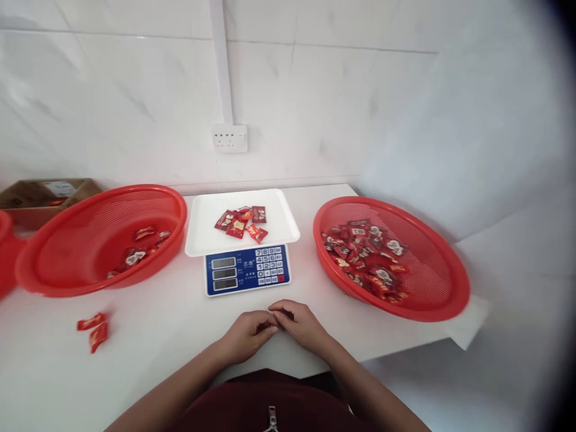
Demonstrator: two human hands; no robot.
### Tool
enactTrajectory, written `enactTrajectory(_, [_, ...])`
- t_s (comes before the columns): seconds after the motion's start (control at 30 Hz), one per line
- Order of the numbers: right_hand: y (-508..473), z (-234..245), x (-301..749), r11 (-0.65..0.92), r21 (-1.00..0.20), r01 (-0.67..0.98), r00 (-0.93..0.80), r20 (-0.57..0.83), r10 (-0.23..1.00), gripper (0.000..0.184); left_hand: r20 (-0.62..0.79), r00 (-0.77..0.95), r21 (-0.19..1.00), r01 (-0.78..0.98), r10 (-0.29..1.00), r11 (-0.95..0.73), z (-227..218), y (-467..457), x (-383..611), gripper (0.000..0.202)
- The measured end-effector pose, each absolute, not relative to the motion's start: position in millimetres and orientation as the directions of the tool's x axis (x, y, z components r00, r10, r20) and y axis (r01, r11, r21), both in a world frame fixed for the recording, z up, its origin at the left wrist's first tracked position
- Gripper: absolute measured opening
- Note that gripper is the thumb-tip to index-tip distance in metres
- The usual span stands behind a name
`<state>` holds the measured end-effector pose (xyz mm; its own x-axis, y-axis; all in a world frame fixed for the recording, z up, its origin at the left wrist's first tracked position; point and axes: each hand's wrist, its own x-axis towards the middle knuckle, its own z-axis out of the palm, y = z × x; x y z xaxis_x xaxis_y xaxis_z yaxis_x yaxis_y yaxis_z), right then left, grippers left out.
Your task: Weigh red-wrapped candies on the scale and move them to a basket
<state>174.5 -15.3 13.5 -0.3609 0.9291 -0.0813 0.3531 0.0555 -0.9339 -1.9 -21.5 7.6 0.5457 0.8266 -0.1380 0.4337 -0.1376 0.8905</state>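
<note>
My left hand [249, 337] and my right hand [300, 324] meet at the table's front edge, fingers curled and fingertips touching. Nothing shows in either hand. Just beyond them is a digital scale [247, 269] with a blue keypad panel and a white tray [202, 231] on top. Several red candy packets [236, 227] lie loosely on the tray. To the right, a red plastic basket [432, 285] holds a heap of similar wrapped pieces [360, 252]. A second red basket [90, 222] on the left has fewer pieces [135, 257] inside.
Two red packets [98, 336] lie on the white table [166, 336] at the left. A cardboard box [85, 191] and part of another red container [5, 258] stand at the far left. A power socket [230, 139] is fixed to the tiled wall behind the scale.
</note>
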Motion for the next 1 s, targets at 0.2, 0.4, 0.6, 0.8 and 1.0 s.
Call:
enactTrajectory(0.2, [-12, 118, 247, 0.162, -0.939, 0.303, -0.268, 0.079, 0.960, 0.022, -0.144, 0.543, 0.878, 0.456, 0.827, -0.146, 6, -21, -5, 0.022])
enactTrajectory(0.4, [36, 148, 321, -0.131, -0.674, 0.727, -0.147, -0.340, 0.929, 0.035, -0.129, 0.592, 0.867, 0.457, 0.796, -0.199, 4, -23, -6, 0.019])
enactTrajectory(0.6, [68, 113, 310, 0.027, -0.446, 0.894, -0.322, -0.600, 0.732, 0.044, -0.156, 0.588, 0.867, 0.466, 0.793, -0.175, 5, -21, -6, 0.020])
enactTrajectory(0.8, [85, 119, 315, 0.029, -0.063, 0.998, -0.056, -0.495, 0.867, 0.046, -0.177, 0.576, 0.868, 0.473, 0.798, -0.150, 7, -21, -5, 0.021])
enactTrajectory(1.0, [82, 132, 335, 0.011, -0.105, 0.994, -0.061, -0.478, 0.876, 0.032, -0.176, 0.578, 0.862, 0.481, 0.797, -0.158, 10, -21, -5, 0.021])
